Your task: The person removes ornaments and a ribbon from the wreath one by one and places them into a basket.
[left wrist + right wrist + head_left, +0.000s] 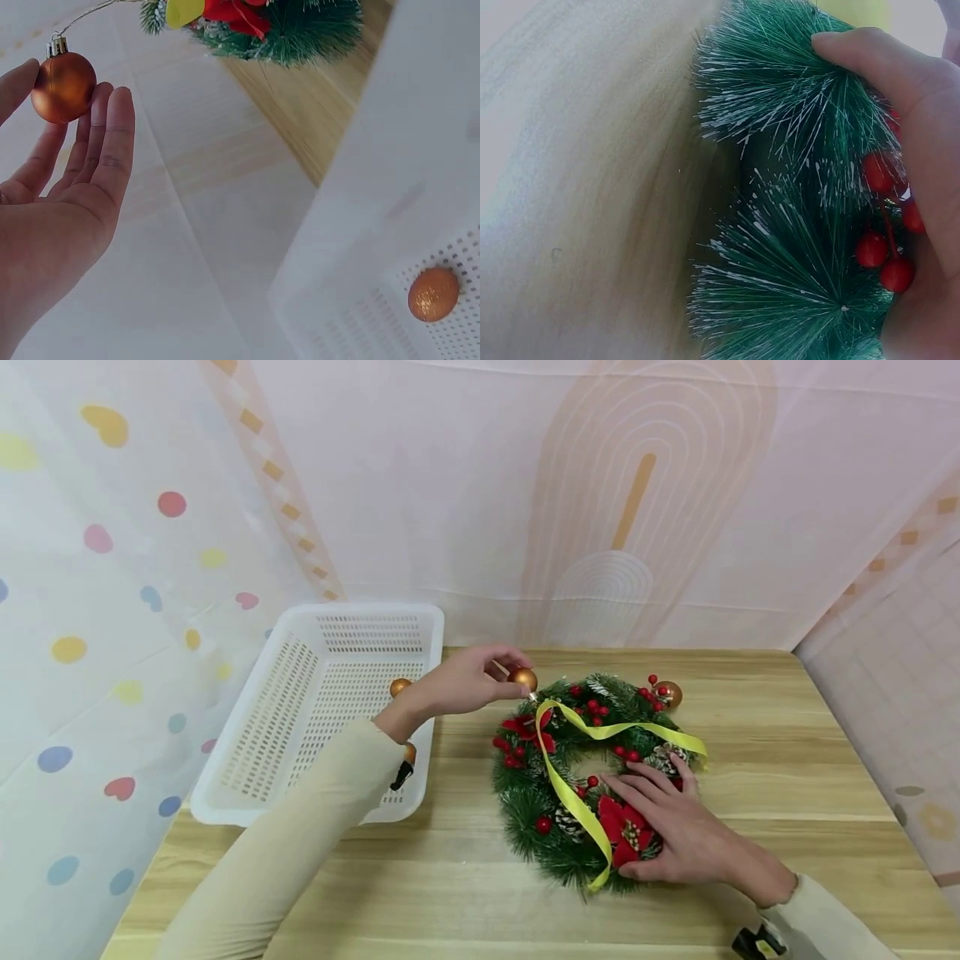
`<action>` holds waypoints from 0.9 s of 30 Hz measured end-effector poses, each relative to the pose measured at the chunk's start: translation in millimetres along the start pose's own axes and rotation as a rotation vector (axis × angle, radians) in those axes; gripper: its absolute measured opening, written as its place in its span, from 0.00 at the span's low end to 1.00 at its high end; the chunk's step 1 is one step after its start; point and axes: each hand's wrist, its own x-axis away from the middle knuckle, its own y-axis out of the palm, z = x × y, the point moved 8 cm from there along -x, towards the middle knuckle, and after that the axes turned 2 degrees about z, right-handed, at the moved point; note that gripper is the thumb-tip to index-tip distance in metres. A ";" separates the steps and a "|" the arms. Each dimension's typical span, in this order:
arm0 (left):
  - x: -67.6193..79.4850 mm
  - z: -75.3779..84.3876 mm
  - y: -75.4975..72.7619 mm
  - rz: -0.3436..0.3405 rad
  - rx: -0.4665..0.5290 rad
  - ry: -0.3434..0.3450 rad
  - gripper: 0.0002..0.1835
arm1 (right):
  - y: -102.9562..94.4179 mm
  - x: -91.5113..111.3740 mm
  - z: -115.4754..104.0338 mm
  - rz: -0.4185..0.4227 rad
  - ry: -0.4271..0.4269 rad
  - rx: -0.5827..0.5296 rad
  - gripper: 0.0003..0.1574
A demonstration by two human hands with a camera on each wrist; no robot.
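An orange Christmas ball (522,678) with a metallic cap is pinched between the thumb and fingers of my left hand (468,681), at the back left of the wreath. In the left wrist view a thin strand runs from the cap of this ball (64,86) towards the greenery. The green wreath (525,814) lies on the table with red berries, pinecones and red flowers (624,831). A yellow ribbon (562,781) loops loosely across it. My right hand (678,831) rests on its front right part, fingers spread, thumb (877,60) over the outer needles.
A white perforated basket (255,710) stands left of the wreath, with orange balls (401,687) inside, partly behind my left arm. Another orange ball (670,695) sits at the wreath's back right edge. A patterned cloth wall (487,527) backs the wooden table (787,777).
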 end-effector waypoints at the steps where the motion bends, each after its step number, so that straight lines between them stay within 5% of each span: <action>1: 0.8 -1.1 -1.8 0.006 0.001 -0.002 0.15 | 0.0 0.0 0.2 0.000 0.000 0.000 0.63; 27: 38.4 -9.2 -62.4 0.140 -0.010 -0.051 0.16 | -0.8 -0.1 -1.2 0.017 -0.018 0.006 0.64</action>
